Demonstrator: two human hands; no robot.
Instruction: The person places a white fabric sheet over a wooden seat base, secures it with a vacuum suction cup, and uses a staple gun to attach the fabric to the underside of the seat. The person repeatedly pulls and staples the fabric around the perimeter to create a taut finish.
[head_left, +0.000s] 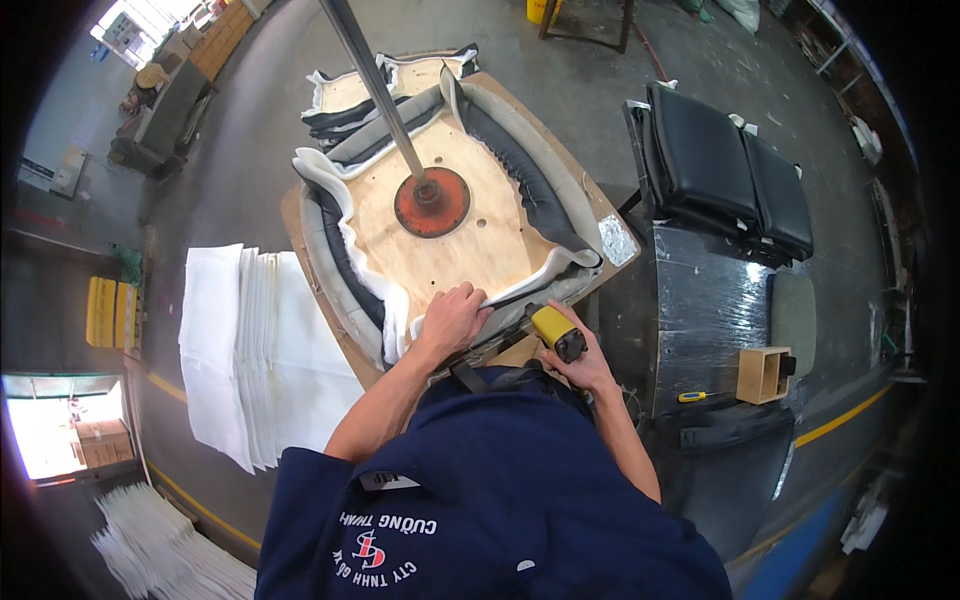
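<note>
A plywood seat board (380,235) lies in front of me, ringed by a black leather-like cover (515,165) with a white lining (355,245). From above, a metal rod (375,85) ends in a round red disc (445,225) that rests on the plywood. My left hand (455,318) is on the near edge of the board, its fingers bent over the cover's white-lined edge. A yellow and black staple gun (552,325) is in my right hand (588,360), just right of the left hand, close to the near edge. Its nose is partly hidden.
Stacked white sheets (225,350) stand at the left. Behind the seat are more plywood panels with covers (345,92). At the right, black padded cushions (700,160) lie on a plastic-wrapped table (700,320) with a small wooden box (762,375) and a screwdriver (692,397).
</note>
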